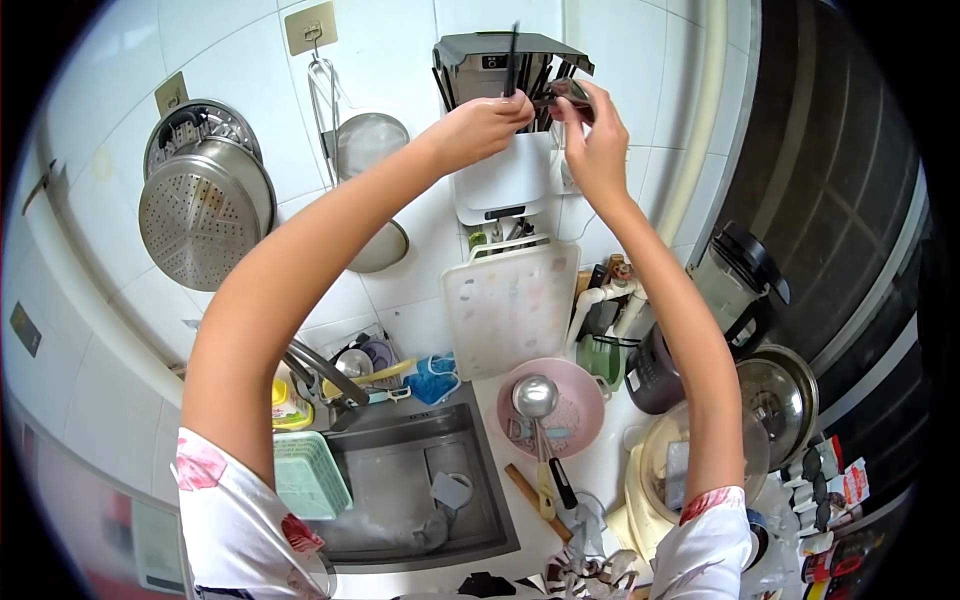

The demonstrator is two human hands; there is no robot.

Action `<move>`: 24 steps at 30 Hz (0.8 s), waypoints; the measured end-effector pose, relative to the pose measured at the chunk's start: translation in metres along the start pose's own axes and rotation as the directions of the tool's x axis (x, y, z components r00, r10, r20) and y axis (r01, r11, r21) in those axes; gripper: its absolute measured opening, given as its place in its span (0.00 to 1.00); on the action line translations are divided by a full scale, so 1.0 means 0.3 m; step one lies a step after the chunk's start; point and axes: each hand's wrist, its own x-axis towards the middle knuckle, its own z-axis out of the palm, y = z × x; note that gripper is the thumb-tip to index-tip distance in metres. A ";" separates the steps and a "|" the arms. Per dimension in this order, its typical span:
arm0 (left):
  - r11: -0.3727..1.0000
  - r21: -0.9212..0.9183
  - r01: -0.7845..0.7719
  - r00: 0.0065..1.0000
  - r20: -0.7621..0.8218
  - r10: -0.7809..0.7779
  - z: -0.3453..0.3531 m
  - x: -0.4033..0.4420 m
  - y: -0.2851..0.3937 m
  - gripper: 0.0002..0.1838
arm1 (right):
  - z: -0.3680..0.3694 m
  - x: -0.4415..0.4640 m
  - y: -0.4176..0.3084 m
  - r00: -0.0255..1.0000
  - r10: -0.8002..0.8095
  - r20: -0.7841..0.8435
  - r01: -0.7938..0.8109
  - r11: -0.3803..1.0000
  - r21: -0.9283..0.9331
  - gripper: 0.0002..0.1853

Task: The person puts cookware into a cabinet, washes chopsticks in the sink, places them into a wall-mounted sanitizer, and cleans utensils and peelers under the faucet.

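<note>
My left hand (490, 124) is raised in front of a wall-mounted utensil holder (500, 175) and pinches a black chopstick (513, 60) that points upward. My right hand (600, 140), at the right side of the same holder, closes on a dark, shiny, rounded utensil (572, 98) whose exact kind I cannot make out. Between and behind both hands, several black chopsticks (449, 92) stand in the holder under its raised grey lid (510, 44). My fingers partly hide the holder's opening.
Below stand a white cutting board (510, 310), a pink basin (580, 385) with a ladle (536, 397), and a grey sink (400, 480) with a green basket (310, 475). Steamer pots (205, 215) and a strainer (372, 145) hang left. A blender (725, 290) and lids (775, 400) stand right.
</note>
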 end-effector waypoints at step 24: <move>0.737 -0.675 0.034 0.971 -0.151 -0.183 0.076 -0.044 0.038 0.15 | 0.157 0.107 0.114 0.867 0.440 0.234 -0.377 0.886 -0.270 0.21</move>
